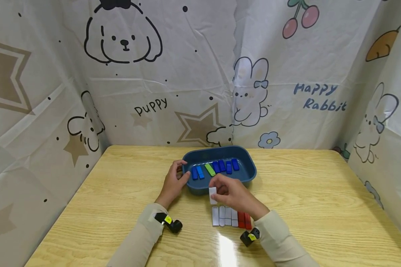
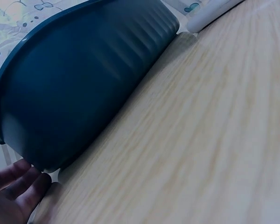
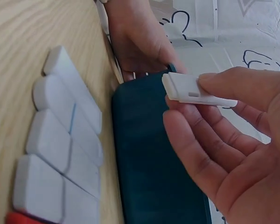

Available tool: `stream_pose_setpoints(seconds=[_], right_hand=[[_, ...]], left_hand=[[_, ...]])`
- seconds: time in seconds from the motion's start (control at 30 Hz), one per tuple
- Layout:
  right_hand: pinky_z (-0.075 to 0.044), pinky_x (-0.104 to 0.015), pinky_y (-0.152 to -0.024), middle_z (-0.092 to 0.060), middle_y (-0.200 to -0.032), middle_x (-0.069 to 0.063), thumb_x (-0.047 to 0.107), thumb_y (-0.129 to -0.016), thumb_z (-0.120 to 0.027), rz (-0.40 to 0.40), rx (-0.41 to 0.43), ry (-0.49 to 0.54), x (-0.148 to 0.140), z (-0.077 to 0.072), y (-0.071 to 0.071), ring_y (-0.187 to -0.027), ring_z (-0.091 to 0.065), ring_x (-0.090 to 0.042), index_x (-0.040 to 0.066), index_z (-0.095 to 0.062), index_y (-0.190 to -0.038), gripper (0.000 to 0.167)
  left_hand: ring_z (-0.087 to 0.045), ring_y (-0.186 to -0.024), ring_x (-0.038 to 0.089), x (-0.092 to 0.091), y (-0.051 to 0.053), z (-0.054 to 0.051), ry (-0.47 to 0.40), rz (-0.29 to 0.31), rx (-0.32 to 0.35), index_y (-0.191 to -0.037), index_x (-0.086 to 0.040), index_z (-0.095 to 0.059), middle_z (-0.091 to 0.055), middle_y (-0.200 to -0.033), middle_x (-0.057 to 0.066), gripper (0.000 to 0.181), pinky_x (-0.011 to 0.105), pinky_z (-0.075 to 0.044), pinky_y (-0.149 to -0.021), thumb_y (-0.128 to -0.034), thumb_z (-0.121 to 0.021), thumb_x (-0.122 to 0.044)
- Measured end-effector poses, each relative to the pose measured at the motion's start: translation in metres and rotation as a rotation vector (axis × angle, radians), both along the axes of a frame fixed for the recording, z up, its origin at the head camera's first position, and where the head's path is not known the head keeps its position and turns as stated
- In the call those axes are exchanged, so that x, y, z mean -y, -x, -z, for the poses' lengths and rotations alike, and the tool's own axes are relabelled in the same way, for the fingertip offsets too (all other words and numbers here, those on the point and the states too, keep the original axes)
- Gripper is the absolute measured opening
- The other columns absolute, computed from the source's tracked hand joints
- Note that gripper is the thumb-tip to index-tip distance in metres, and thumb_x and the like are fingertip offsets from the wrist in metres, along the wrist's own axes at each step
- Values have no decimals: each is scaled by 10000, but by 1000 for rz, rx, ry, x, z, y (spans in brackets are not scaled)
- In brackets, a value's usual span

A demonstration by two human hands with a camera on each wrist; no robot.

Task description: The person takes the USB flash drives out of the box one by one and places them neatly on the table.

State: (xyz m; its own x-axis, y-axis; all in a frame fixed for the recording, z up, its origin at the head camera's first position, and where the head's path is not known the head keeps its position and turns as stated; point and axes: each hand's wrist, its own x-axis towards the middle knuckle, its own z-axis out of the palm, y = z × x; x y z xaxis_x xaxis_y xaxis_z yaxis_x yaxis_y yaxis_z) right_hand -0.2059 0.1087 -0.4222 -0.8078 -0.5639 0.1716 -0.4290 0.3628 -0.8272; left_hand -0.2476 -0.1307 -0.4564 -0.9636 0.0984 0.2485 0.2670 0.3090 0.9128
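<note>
In the head view my right hand (image 1: pixel 232 191) pinches a white USB flash drive (image 1: pixel 212 195) between thumb and fingers, just off the near side of a dark blue plastic bin (image 1: pixel 197 191). The right wrist view shows the white drive (image 3: pixel 184 88) close up, with a small slot in its face. My left hand (image 1: pixel 173 181) grips the bin's left end, its thumb at the rim and several fingers (image 2: pixel 23 179) against the outer wall. Inside the bin lie several blue flash drives (image 1: pixel 222 165) and one green flash drive (image 1: pixel 209 170).
Below my right hand, several white flash drives (image 1: pixel 225 216) lie side by side in a row on the wooden table (image 1: pixel 120 222). Red flash drives (image 1: pixel 241 220) continue that row to the right, partly behind the wrist. A printed curtain (image 1: pixel 194 74) hangs behind the table.
</note>
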Motion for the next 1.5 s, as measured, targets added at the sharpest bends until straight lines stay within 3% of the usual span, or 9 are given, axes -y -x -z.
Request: stream_pose_setpoints(seconds=[0.27, 0.4, 0.43, 0.57, 0.7, 0.93, 1.23, 1.4, 1.5], right_hand=[[-523, -277, -724, -645, -886, 93, 119, -862, -723, -38, 9, -77, 9, 9, -1, -788, -601, -107, 201, -568, -1049, 257], [-514, -255, -735, -646, -883, 101, 118, -851, -734, -94, -9, -122, 16, 15, -4, -792, -601, -75, 202, -568, -1023, 253], [-512, -249, -732, -647, -881, 103, 121, -851, -734, -106, -14, -139, 18, 16, -5, -788, -599, -67, 205, -569, -1014, 247], [-497, -222, -706, -639, -842, 113, 117, -845, -736, -131, -42, -197, 23, 19, -9, -740, -583, -29, 210, -565, -977, 236], [-480, -210, -651, -622, -788, 117, 90, -844, -729, -131, -56, -226, 26, 20, -12, -676, -561, -20, 191, -564, -969, 230], [-464, -199, -620, -618, -795, 101, 118, -858, -716, -116, -94, -304, 27, 20, -12, -667, -541, -17, 128, -629, -1076, 235], [-453, -272, -741, -626, -921, 63, 193, -845, -740, -71, -181, -398, 27, 22, -11, -832, -541, -108, 132, -663, -1090, 263], [-440, -320, -803, -637, -992, 63, 220, -848, -735, -74, -180, -430, 25, 23, -11, -894, -542, -107, 146, -653, -1162, 333], [-408, -356, -824, -648, -1033, 64, 247, -839, -743, -76, -169, -453, 26, 25, -11, -938, -541, -116, 157, -659, -1174, 358]], left_hand=[[-491, -1197, 423, -1, 1, -1, 4, -5, 7, -1287, -2, -453, -462, -1318, 264, 384, 530, -432, -980, -935, -590, -74], [-487, -1198, 424, 0, 1, 0, 3, -2, 6, -1286, -5, -453, -461, -1316, 271, 380, 529, -434, -974, -938, -588, -78], [-492, -1195, 410, 1, 4, 5, 6, -7, -1, -1285, -21, -454, -466, -1314, 258, 378, 521, -439, -971, -939, -589, -89], [-495, -1193, 408, 1, 5, 7, 3, -12, -12, -1279, -22, -463, -479, -1309, 237, 379, 524, -445, -961, -933, -599, -97], [-491, -1199, 413, 0, 1, 0, 5, -13, 0, -1285, -7, -461, -477, -1314, 229, 386, 518, -446, -966, -933, -596, -92], [-484, -1198, 424, 0, 1, 1, -3, -6, 2, -1287, 5, -456, -470, -1316, 250, 385, 526, -440, -968, -934, -591, -72], [-475, -1209, 416, 1, -1, 0, -7, -4, 16, -1293, -11, -453, -461, -1327, 253, 384, 525, -437, -975, -938, -584, -76], [-480, -1207, 409, 0, 0, 0, 2, -4, 15, -1297, -6, -451, -461, -1323, 257, 391, 512, -441, -976, -938, -584, -86], [-485, -1207, 401, 1, 4, 6, 4, -5, 15, -1299, -16, -452, -463, -1323, 244, 396, 506, -444, -975, -936, -590, -90]])
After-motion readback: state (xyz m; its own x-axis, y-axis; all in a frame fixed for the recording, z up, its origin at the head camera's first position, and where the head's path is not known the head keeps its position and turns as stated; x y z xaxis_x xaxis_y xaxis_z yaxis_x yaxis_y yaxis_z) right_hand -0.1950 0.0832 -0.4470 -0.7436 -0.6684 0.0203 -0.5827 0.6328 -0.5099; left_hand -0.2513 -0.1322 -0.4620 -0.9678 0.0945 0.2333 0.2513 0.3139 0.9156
